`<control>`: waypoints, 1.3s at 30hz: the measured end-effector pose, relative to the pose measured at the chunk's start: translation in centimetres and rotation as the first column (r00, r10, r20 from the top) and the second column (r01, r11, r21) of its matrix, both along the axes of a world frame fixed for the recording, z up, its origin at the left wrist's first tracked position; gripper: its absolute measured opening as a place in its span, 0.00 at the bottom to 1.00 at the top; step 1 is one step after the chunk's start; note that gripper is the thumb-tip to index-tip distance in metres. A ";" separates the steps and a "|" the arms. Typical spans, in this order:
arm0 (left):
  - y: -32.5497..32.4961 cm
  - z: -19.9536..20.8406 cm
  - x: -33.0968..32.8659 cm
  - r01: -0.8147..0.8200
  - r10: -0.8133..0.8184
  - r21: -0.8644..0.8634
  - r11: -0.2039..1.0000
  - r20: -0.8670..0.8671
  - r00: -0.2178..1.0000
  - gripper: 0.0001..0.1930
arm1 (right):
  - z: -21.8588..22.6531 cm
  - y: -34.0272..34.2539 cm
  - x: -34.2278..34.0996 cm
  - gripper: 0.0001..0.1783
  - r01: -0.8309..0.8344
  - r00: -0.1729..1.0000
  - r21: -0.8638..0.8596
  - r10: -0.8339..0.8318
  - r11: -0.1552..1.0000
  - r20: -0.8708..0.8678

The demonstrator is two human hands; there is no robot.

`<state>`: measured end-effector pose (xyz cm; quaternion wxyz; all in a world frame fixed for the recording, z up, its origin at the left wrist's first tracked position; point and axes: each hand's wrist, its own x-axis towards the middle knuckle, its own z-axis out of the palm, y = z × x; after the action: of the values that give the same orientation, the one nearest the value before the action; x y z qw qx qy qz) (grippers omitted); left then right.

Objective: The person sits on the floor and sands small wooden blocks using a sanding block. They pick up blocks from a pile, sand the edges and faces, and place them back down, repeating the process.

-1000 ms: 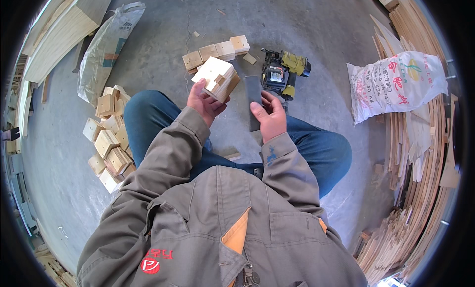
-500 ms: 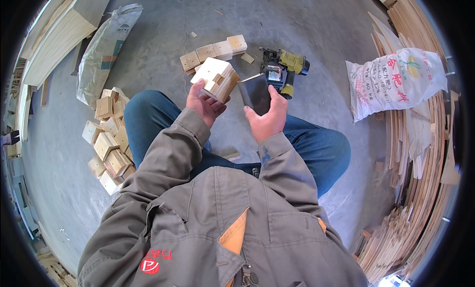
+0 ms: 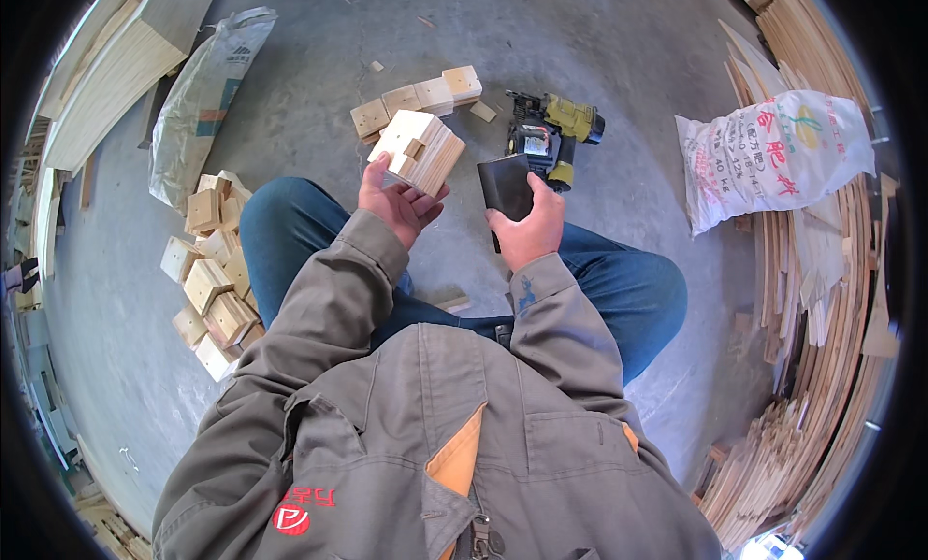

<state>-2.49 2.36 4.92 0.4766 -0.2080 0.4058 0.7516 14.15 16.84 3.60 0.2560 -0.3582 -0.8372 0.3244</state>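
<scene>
My left hand grips a pale layered wooden block with a small wood piece set in its side. To its right, my right hand holds a dark, flat, rectangular sheet between thumb and fingers; its exact kind does not show. A gap separates the sheet from the block. Just beyond the right hand, a yellow and black nail gun lies on the floor. Behind the held block stands a short row of similar wooden blocks.
Beside my left knee lies a pile of wooden blocks. A white woven sack rests at the right against stacked wood strips. Another sack leans by large boards at the left. Small wood scraps dot the concrete floor.
The dark sheet has moved right, away from the block, and turned more upright. The block has tilted in my left hand, showing more of its layered side.
</scene>
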 end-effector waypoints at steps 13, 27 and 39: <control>0.0 0.5 0.0 0.027 -0.028 0.015 1.000 0.034 0.999 0.44 | -0.7 -0.1 -0.1 0.44 0.016 1.000 -0.180 -0.011 0.983 0.025; 0.2 1.0 0.2 0.082 -0.083 0.031 0.996 0.004 0.997 0.44 | -0.5 -0.1 -0.2 0.41 0.025 0.998 -0.209 -0.014 0.978 0.053; 0.2 0.9 0.2 0.094 -0.094 0.051 0.994 -0.006 0.996 0.42 | -0.6 0.3 0.0 0.44 0.006 0.999 -0.269 0.006 0.963 0.043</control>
<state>-2.31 2.53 5.81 0.5160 -0.1747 0.3966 0.7389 14.19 17.17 2.99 0.1870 -0.3966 -0.7907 0.4273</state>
